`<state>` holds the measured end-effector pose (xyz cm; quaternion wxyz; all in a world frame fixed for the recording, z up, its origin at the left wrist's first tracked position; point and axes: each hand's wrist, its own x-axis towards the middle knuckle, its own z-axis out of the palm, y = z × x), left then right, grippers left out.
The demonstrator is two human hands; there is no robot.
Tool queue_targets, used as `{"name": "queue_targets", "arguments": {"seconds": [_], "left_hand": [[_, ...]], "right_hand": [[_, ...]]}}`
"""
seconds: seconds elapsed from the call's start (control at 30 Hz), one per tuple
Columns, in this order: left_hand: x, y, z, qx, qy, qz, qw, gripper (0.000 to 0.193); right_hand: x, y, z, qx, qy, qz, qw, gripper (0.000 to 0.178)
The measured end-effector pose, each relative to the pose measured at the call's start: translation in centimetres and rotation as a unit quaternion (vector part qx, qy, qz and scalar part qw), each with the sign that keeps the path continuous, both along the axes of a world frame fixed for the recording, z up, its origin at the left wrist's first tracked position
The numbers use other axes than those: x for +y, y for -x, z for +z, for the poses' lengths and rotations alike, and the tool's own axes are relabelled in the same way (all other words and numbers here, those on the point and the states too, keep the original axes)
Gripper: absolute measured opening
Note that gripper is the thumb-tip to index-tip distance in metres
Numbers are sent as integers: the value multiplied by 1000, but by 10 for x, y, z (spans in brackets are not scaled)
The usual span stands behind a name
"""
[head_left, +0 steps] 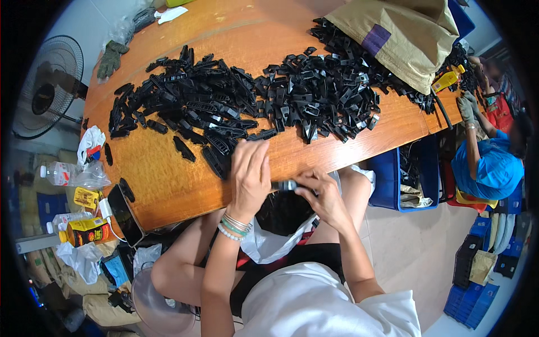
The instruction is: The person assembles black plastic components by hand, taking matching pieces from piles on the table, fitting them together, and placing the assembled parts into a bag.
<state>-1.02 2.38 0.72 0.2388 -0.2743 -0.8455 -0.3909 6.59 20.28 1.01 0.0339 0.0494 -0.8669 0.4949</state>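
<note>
Over the table's front edge, my two hands work close together. My right hand pinches a small black plastic part, smeared by motion, with a pale glint on it. Its dark end reaches toward my left hand, whose fingers are bent and pressed together; whatever they hold is hidden behind them. Just beyond my left hand lies a heap of long black slotted plastic parts. To its right is a heap of short black plastic clips. An open white bag with dark contents rests in my lap.
A tan sack lies at the far right of the wooden table. Blue crates stand beneath that side, near a co-worker in blue. A phone, bottles and a fan are at left.
</note>
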Motion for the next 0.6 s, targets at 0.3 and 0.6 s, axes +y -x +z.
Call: {"name": "queue_targets", "arguments": {"seconds": [0.3, 0.6], "left_hand": [[26, 13, -7, 21, 250, 36, 967, 22], [21, -28, -6, -17, 125, 39, 991, 21]], "right_hand": [[14, 66, -6, 47, -94, -258, 960, 15], [12, 39, -24, 21, 259, -220, 940, 27]]}}
